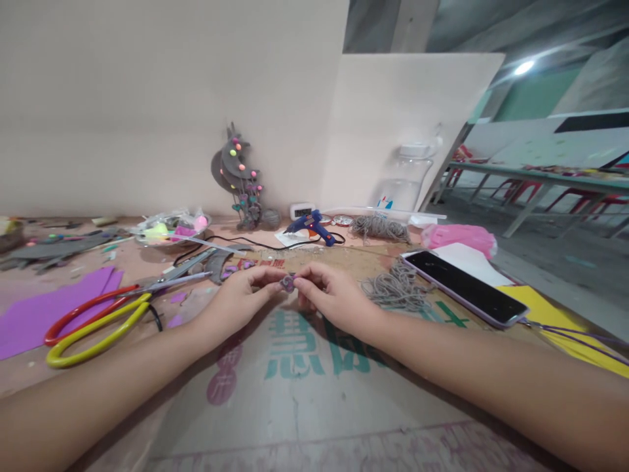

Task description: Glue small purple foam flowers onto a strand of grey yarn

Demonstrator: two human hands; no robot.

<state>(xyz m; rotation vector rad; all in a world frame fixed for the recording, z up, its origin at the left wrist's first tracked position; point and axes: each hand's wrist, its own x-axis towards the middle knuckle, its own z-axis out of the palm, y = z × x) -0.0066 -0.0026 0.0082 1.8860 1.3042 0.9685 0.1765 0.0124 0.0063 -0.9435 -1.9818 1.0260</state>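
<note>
Between my fingertips is a small purple and grey piece (287, 283), perhaps felt with grey yarn on it; its exact shape is too small to make out. My left hand (248, 292) pinches it from the left, thumb and forefinger closed. From the other side my right hand (330, 292) grips it, also closed. Both hands are above a printed cardboard sheet (295, 406). Just behind my left hand lie a grey felt crescent (223, 265) and small purple pieces (246, 265). To the right of my right hand is a loose heap of grey yarn (400, 288).
Scissors (98, 321) with red and yellow handles lie left on purple sheets (24, 321). Behind stand a blue glue gun (314, 227), a bowl (170, 233), a decorated grey moon ornament (238, 170) and a clear bottle (405, 177). A phone (464, 288) lies right, by yellow paper (560, 328).
</note>
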